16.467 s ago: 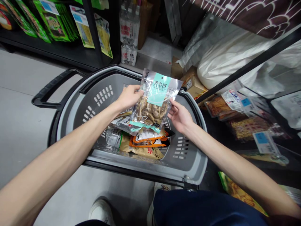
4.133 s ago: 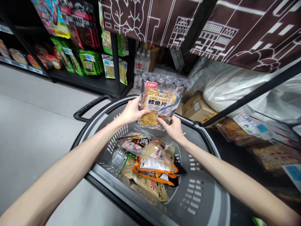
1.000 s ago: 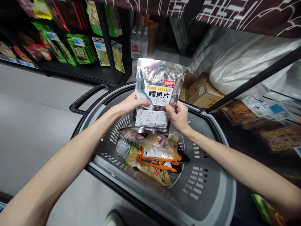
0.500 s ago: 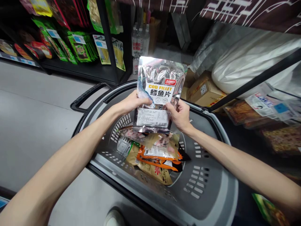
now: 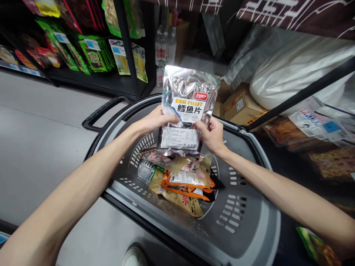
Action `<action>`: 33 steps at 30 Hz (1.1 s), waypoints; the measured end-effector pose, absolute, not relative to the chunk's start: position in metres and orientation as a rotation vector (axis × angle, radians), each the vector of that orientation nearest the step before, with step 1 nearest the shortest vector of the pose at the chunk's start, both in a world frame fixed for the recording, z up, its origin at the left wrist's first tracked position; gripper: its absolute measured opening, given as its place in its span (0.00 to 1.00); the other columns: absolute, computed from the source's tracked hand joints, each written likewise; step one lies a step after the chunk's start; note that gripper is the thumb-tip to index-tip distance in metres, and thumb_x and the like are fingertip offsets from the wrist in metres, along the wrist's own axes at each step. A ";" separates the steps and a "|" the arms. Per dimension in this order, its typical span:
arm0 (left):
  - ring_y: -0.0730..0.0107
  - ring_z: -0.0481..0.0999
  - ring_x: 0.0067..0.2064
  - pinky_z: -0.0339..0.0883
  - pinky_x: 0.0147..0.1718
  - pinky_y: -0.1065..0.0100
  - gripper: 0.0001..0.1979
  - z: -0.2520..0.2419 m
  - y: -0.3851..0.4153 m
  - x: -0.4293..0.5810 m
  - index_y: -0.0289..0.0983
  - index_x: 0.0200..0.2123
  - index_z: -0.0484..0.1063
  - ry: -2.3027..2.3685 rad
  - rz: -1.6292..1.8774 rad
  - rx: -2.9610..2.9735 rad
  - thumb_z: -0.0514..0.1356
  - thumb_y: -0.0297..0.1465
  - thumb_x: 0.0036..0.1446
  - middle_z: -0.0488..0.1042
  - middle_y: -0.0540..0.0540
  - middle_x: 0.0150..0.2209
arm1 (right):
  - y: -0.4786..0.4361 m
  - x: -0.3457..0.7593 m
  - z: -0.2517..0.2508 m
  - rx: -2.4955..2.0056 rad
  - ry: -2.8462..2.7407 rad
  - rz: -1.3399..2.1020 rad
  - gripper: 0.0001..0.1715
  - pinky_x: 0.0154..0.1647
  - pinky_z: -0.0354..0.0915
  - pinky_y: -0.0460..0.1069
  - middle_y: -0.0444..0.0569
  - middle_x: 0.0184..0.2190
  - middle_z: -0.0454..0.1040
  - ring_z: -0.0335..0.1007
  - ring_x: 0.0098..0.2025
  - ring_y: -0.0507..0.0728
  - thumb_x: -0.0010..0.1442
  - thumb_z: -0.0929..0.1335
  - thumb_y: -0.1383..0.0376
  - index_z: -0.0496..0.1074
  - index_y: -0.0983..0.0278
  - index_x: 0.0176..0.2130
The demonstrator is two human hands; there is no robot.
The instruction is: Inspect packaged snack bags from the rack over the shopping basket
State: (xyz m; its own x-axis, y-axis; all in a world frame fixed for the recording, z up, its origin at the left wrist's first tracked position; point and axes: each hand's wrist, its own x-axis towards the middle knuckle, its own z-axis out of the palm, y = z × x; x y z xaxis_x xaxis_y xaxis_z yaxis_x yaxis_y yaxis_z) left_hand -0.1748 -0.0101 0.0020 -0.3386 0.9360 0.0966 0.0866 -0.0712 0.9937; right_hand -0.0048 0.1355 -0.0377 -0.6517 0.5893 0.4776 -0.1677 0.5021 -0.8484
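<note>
One left hand (image 5: pixel 154 120), one right hand (image 5: pixel 213 135), one silver pouch (image 5: pixel 188 118), one grey basket (image 5: pixel 244 232), at least four packets inside it (image 5: pixel 191 178), two yellow-edged packets (image 5: pixel 120 59) on the black shelf (image 5: pixel 102 83), and one partly visible shoe (image 5: pixel 134 257) are shown.

Pouch (image 5: pixel 191 87) is showing shiny silver, white panels, yellow and black lettering, red logo (image 5: pixel 200 96), bluish fish print (image 5: pixel 169 108). Basket (image 5: pixel 266 221) is showing grey with rows of slots; handle (image 5: pixel 90 120) is showing black. Tan packet (image 5: pixel 176 195) is carrying red lettering. Cloth (image 5: pixel 305 16) is displaying white line drawings on dark maroon. Floor (image 5: pixel 41 147) is looking pale grey.
</note>
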 end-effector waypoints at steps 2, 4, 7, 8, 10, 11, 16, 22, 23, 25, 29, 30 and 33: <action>0.49 0.76 0.52 0.65 0.59 0.45 0.26 0.002 -0.010 -0.174 0.30 0.50 0.73 1.486 1.488 1.141 0.66 0.31 0.45 0.79 0.38 0.45 | 0.136 -0.005 -0.038 -0.337 -1.951 1.220 0.19 0.37 0.70 0.52 0.47 0.33 0.79 0.71 0.33 0.55 0.58 0.72 0.48 0.74 0.62 0.35; 0.49 0.76 0.52 0.64 0.59 0.45 0.27 0.003 -0.010 -0.174 0.29 0.50 0.72 1.491 1.485 1.141 0.66 0.31 0.45 0.79 0.37 0.45 | 0.136 -0.005 -0.039 -0.328 -1.943 1.223 0.19 0.36 0.70 0.52 0.46 0.32 0.78 0.71 0.33 0.55 0.58 0.72 0.49 0.74 0.62 0.35; 0.49 0.76 0.52 0.65 0.58 0.45 0.27 0.003 -0.011 -0.174 0.29 0.51 0.72 1.494 1.482 1.153 0.66 0.31 0.46 0.79 0.38 0.45 | 0.137 -0.005 -0.040 -0.331 -1.948 1.226 0.19 0.36 0.70 0.52 0.46 0.32 0.78 0.71 0.33 0.55 0.58 0.72 0.49 0.74 0.62 0.35; 0.49 0.76 0.52 0.65 0.58 0.45 0.27 0.003 -0.011 -0.174 0.30 0.51 0.72 1.496 1.478 1.158 0.66 0.31 0.46 0.79 0.38 0.45 | 0.137 -0.005 -0.040 -0.334 -1.949 1.225 0.19 0.36 0.70 0.52 0.46 0.32 0.78 0.71 0.33 0.55 0.58 0.72 0.48 0.74 0.62 0.35; 0.49 0.76 0.52 0.65 0.58 0.46 0.27 0.003 -0.011 -0.175 0.30 0.51 0.72 1.502 1.471 1.164 0.65 0.31 0.46 0.79 0.38 0.44 | 0.137 -0.005 -0.040 -0.339 -1.947 1.226 0.19 0.36 0.70 0.52 0.46 0.32 0.79 0.71 0.33 0.55 0.58 0.72 0.48 0.74 0.62 0.35; 0.49 0.76 0.52 0.66 0.58 0.46 0.27 0.003 -0.011 -0.175 0.30 0.51 0.72 1.504 1.470 1.165 0.66 0.31 0.46 0.79 0.38 0.44 | 0.136 -0.005 -0.040 -0.340 -1.948 1.227 0.19 0.36 0.70 0.52 0.46 0.33 0.79 0.72 0.34 0.55 0.58 0.72 0.48 0.74 0.62 0.36; 0.49 0.76 0.51 0.66 0.57 0.46 0.26 0.004 -0.011 -0.174 0.29 0.50 0.73 1.510 1.478 1.138 0.66 0.30 0.45 0.78 0.38 0.43 | 0.135 -0.005 -0.038 -0.357 -1.960 1.237 0.21 0.36 0.71 0.52 0.47 0.33 0.79 0.72 0.34 0.56 0.58 0.71 0.47 0.74 0.61 0.36; 0.49 0.76 0.51 0.65 0.58 0.46 0.27 0.004 -0.011 -0.174 0.30 0.51 0.72 1.506 1.475 1.134 0.66 0.30 0.45 0.78 0.38 0.43 | 0.135 -0.006 -0.039 -0.365 -1.946 1.252 0.23 0.36 0.71 0.52 0.47 0.32 0.78 0.72 0.33 0.56 0.56 0.72 0.45 0.74 0.62 0.35; 0.49 0.76 0.51 0.65 0.58 0.46 0.27 0.004 -0.011 -0.174 0.30 0.52 0.71 1.505 1.474 1.138 0.66 0.30 0.45 0.78 0.38 0.43 | 0.135 -0.006 -0.039 -0.368 -1.946 1.249 0.23 0.36 0.71 0.52 0.47 0.32 0.78 0.71 0.33 0.56 0.56 0.72 0.45 0.74 0.62 0.35; 0.50 0.76 0.51 0.65 0.58 0.46 0.28 0.003 -0.011 -0.175 0.30 0.52 0.71 1.504 1.474 1.141 0.66 0.30 0.45 0.78 0.38 0.43 | 0.135 -0.006 -0.039 -0.369 -1.948 1.247 0.23 0.36 0.70 0.52 0.47 0.32 0.78 0.71 0.33 0.56 0.56 0.72 0.45 0.74 0.62 0.35; 0.50 0.75 0.51 0.65 0.58 0.46 0.28 0.004 -0.011 -0.175 0.30 0.52 0.72 1.500 1.480 1.141 0.66 0.31 0.45 0.79 0.39 0.44 | 0.136 -0.005 -0.040 -0.358 -1.959 1.253 0.22 0.36 0.69 0.52 0.47 0.32 0.78 0.71 0.34 0.56 0.57 0.71 0.46 0.73 0.62 0.35; 0.50 0.75 0.51 0.65 0.58 0.47 0.28 0.004 -0.011 -0.175 0.30 0.52 0.72 1.499 1.480 1.144 0.66 0.31 0.45 0.79 0.39 0.44 | 0.136 -0.005 -0.040 -0.359 -1.965 1.252 0.22 0.36 0.69 0.52 0.47 0.32 0.78 0.71 0.34 0.56 0.57 0.71 0.46 0.73 0.62 0.35; 0.49 0.75 0.52 0.66 0.58 0.47 0.28 0.003 -0.011 -0.175 0.31 0.52 0.72 1.495 1.475 1.158 0.66 0.31 0.46 0.79 0.39 0.44 | 0.136 -0.006 -0.041 -0.368 -1.974 1.242 0.22 0.36 0.69 0.52 0.47 0.32 0.78 0.71 0.34 0.56 0.58 0.71 0.45 0.73 0.62 0.35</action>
